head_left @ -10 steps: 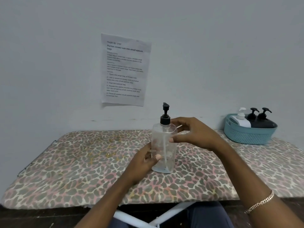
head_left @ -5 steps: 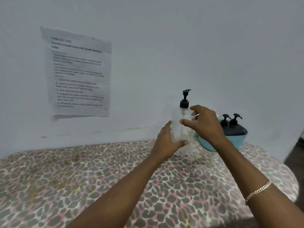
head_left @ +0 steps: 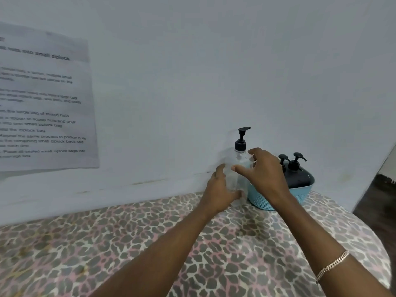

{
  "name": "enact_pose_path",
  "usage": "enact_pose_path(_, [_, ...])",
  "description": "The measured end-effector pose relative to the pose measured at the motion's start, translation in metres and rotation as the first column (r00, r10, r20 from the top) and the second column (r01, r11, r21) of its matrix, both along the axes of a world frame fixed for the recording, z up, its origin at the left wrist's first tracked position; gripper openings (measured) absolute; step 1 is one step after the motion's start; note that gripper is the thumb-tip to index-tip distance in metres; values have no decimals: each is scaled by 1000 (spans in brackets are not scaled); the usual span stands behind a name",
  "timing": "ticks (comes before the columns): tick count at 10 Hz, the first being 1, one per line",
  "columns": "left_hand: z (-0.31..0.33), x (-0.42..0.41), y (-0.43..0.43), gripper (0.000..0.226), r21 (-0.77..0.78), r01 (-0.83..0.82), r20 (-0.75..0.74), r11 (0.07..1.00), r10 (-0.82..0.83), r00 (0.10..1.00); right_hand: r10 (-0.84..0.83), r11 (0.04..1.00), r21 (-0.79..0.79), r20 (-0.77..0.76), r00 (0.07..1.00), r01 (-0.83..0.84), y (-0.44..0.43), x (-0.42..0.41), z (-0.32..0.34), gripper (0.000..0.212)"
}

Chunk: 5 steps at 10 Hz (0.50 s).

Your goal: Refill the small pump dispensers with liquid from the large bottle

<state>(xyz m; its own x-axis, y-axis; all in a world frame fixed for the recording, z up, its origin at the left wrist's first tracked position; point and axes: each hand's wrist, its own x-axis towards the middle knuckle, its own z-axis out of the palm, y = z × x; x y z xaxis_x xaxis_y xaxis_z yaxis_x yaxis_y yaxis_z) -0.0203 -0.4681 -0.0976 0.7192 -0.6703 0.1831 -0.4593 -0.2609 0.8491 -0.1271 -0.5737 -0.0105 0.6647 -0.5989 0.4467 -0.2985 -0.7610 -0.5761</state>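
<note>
A clear pump bottle (head_left: 236, 168) with a black pump head stands upright at the far edge of the leopard-print board (head_left: 128, 243), right beside the blue basket (head_left: 261, 200). My left hand (head_left: 220, 189) is wrapped around its lower body. My right hand (head_left: 263, 170) is at the bottle's shoulder with fingers spread; whether it touches the bottle is unclear. In the basket sits a dark bottle (head_left: 300, 176) with two black pump heads showing above it. My right hand hides part of the basket.
A printed paper sheet (head_left: 42, 103) is taped to the wall at the left. The wall runs just behind the bottle and basket. The board's rounded end drops off at the right, with dark floor (head_left: 377, 211) beyond.
Both hands carried the clear pump bottle from the middle of the board to the far right, next to the basket. My view swung right with it.
</note>
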Motion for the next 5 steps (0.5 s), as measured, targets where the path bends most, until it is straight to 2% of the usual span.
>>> enact_pose_path(2, [-7, 0, -4, 105, -10, 0, 13, 1000, 0, 1000, -6, 1000, 9, 18, 1000, 6, -6, -2, -8, 79])
enact_pose_path(5, [9, -6, 18, 123, 46, -1, -19, 999, 2, 1000, 25, 999, 44, -36, 999, -23, -1, -9, 2, 99])
